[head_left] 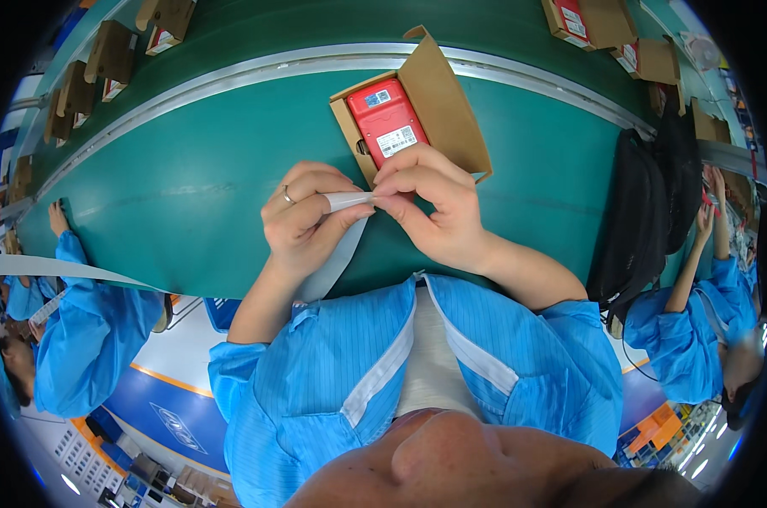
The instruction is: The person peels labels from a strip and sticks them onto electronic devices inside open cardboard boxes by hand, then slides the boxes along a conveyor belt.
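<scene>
My left hand (306,218), a ring on one finger, grips a whitish strip (346,201) that looks like label backing. A longer pale band (337,258) hangs below that hand toward my lap; whether both are one piece I cannot tell. At the strip's right end, thumb and fingertips of my right hand (430,196) are pinched together, touching it. Just beyond my hands lies an opened brown cardboard box (441,114) with its lid folded to the right. Inside it rests a red device (389,120) bearing a white label and a small blue-and-white sticker.
A metal rail (307,61) divides the green work surface (189,178) from a darker green belt (316,21). More open boxes (599,25) stand along the belt on both sides. A black bag (642,212) sits at the right. People in blue work on either side.
</scene>
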The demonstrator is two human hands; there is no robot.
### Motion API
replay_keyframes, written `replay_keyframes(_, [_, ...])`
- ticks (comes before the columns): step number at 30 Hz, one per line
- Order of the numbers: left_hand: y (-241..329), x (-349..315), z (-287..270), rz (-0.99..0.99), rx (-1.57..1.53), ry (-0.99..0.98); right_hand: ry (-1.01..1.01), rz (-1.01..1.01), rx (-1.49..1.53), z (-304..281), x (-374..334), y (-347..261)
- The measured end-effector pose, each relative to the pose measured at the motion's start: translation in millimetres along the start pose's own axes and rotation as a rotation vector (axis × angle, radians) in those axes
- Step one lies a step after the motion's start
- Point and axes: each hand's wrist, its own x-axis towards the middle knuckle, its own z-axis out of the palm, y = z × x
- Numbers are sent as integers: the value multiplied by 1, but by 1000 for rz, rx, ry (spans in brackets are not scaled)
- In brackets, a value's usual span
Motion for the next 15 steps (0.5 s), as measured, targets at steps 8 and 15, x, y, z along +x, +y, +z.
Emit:
replay_keyframes(8, [-2, -3, -2, 2, 15, 36, -98, 63, 112, -1, 0, 3])
replay_keyframes(15, [3, 5, -3, 15, -25, 27, -113, 27, 47, -3, 1, 1])
